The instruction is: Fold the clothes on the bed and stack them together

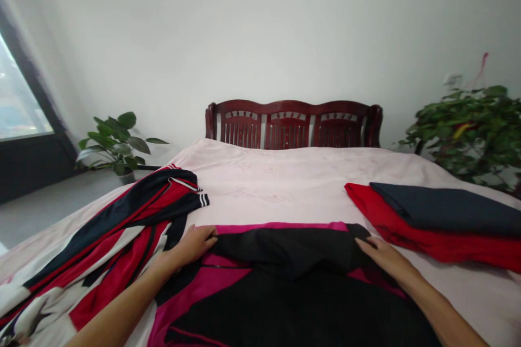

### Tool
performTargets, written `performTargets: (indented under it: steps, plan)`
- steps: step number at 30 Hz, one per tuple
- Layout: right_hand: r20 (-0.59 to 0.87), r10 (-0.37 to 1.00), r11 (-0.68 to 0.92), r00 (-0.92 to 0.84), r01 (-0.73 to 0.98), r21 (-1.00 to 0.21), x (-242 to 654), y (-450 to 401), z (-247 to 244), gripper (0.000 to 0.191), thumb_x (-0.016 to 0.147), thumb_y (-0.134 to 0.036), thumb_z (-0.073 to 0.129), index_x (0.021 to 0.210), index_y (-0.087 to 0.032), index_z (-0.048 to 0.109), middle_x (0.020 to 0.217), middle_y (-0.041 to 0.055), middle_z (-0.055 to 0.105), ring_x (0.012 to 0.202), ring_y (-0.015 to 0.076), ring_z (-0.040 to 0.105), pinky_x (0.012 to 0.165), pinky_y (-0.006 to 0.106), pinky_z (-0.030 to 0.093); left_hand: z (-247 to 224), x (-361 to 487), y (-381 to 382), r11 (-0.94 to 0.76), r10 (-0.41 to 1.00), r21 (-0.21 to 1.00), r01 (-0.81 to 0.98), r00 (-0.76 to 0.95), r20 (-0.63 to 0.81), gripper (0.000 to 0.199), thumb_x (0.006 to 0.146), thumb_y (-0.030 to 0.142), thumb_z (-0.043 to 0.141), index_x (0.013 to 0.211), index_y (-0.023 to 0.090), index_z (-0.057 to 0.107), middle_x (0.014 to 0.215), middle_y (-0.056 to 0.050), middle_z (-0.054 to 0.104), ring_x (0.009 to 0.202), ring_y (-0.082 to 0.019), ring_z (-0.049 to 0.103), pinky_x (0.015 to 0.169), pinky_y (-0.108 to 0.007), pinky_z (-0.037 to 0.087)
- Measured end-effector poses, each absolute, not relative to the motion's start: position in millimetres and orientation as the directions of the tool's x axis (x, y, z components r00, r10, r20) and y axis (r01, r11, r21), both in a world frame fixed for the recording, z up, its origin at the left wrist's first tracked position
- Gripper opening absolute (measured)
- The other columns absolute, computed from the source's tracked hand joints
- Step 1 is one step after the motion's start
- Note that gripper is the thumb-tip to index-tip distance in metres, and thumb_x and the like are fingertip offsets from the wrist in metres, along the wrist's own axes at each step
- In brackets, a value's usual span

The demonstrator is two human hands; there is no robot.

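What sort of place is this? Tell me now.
Most likely a bedroom in a home: there is a bed with a pale pink sheet, a dark red wooden headboard against a white wall, and a leafy potted plant on the floor beside it.

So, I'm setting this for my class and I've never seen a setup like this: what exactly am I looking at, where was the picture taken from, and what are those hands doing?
This is one picture from a camera worn on a person's head, looking forward and down, so the two bare arms at the bottom are that person's own. No machine is involved. The surface is a bed with a pale pink sheet and a dark red wooden headboard. The left hand and right hand both rest on a black and magenta garment, and neither clearly grips it. To the left lies a black, red and white garment; to the right, folded red cloth lies under navy cloth.
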State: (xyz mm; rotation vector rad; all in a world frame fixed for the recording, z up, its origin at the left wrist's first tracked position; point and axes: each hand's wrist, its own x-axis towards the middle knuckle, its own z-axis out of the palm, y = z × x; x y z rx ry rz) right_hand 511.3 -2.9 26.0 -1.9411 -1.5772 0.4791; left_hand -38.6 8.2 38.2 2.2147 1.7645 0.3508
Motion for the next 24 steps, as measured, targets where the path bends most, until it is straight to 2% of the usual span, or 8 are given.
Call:
performTargets:
  steps: [5, 8, 10, 13, 16, 18, 21, 24]
  plan:
    - [0.074, 0.987, -0.072, 0.143, 0.802, -0.593, 502, -3, 24, 0.027, 0.07, -0.051, 0.065, 0.07, -0.024, 0.063, 0.074, 0.0049, 0.071, 0.077, 0.0259, 0.068, 0.069, 0.033, 0.049, 44, -36, 23, -0.201, 0.98, 0.385, 0.901, 0.184, 0.081, 0.02, 0.093, 0.025, 0.041, 0.091, 0.023, 0.061, 0.086, -0.002, 0.07, 0.088, -0.021, 0.065, 0.09, -0.031, 0.043]
    - [0.079, 0.985, -0.057, 0.151, 0.729, -0.682, 494, -2, 32, 0.033, 0.07, -0.054, 0.063, 0.06, -0.023, 0.055, 0.059, 0.0015, 0.062, 0.067, 0.0228, 0.063, 0.06, 0.031, 0.045, 46, -29, 21, -0.177, 0.982, 0.372, 0.911, 0.141, 0.124, 0.018, 0.09, 0.019, 0.044, 0.096, 0.022, 0.06, 0.093, -0.003, 0.07, 0.097, -0.022, 0.063, 0.104, -0.039, 0.035]
    - [0.099, 0.976, -0.047, 0.194, 0.635, -0.771, 486, -2, 40, 0.034, 0.069, -0.054, 0.063, 0.058, -0.023, 0.052, 0.056, 0.0003, 0.059, 0.065, 0.0216, 0.061, 0.058, 0.03, 0.045, 48, -15, 8, -0.209, 0.964, 0.337, 0.918, 0.135, 0.229, 0.019, 0.09, 0.019, 0.046, 0.103, 0.021, 0.06, 0.105, -0.007, 0.068, 0.106, -0.025, 0.059, 0.107, -0.043, 0.032]
    - [0.128, 0.956, 0.018, 0.263, 0.384, -0.923, 469, -7, 61, 0.029, 0.07, -0.05, 0.065, 0.071, -0.022, 0.059, 0.069, 0.0018, 0.066, 0.07, 0.0208, 0.063, 0.06, 0.03, 0.049, 48, 20, -24, -0.458, 0.852, 0.224, 0.86, 0.354, 0.386, 0.016, 0.095, 0.028, 0.05, 0.105, 0.022, 0.061, 0.112, -0.009, 0.064, 0.106, -0.026, 0.056, 0.096, -0.039, 0.039]
    - [0.081, 0.937, 0.04, 0.341, 0.126, -0.991, 446, -11, 89, 0.026, 0.069, -0.043, 0.071, 0.08, -0.022, 0.062, 0.076, 0.0025, 0.067, 0.071, 0.0191, 0.063, 0.058, 0.028, 0.051, 40, 63, -52, -0.677, 0.722, 0.116, 0.726, 0.626, 0.296, 0.022, 0.094, 0.038, 0.058, 0.111, 0.025, 0.06, 0.108, -0.006, 0.065, 0.096, -0.024, 0.058, 0.083, -0.036, 0.042]
    - [0.059, 0.93, 0.05, 0.362, 0.033, -0.998, 432, -10, 108, 0.026, 0.067, -0.04, 0.074, 0.081, -0.022, 0.061, 0.074, 0.0014, 0.065, 0.068, 0.0176, 0.061, 0.055, 0.027, 0.051, 32, 86, -58, -0.694, 0.707, 0.056, 0.718, 0.664, 0.245, 0.029, 0.091, 0.038, 0.063, 0.117, 0.024, 0.059, 0.109, -0.007, 0.065, 0.096, -0.025, 0.057, 0.08, -0.037, 0.042]
    - [0.106, 0.927, 0.125, 0.36, -0.032, -0.992, 421, -1, 128, 0.032, 0.065, -0.042, 0.076, 0.083, -0.021, 0.06, 0.07, -0.0007, 0.063, 0.062, 0.0154, 0.059, 0.052, 0.026, 0.05, 25, 104, -54, -0.667, 0.723, -0.02, 0.744, 0.654, 0.22, 0.012, 0.096, 0.029, 0.054, 0.099, 0.021, 0.063, 0.097, -0.007, 0.065, 0.089, -0.023, 0.057, 0.076, -0.037, 0.04]
    - [0.193, 0.875, 0.216, 0.445, -0.002, -0.976, 431, 13, 130, 0.038, 0.067, -0.048, 0.073, 0.092, -0.021, 0.061, 0.071, -0.0016, 0.064, 0.061, 0.0151, 0.059, 0.054, 0.027, 0.051, 29, 99, -48, -0.713, 0.668, -0.015, 0.701, 0.687, 0.285, 0.017, 0.099, 0.025, 0.046, 0.091, 0.021, 0.061, 0.089, -0.005, 0.064, 0.084, -0.02, 0.055, 0.076, -0.036, 0.039]
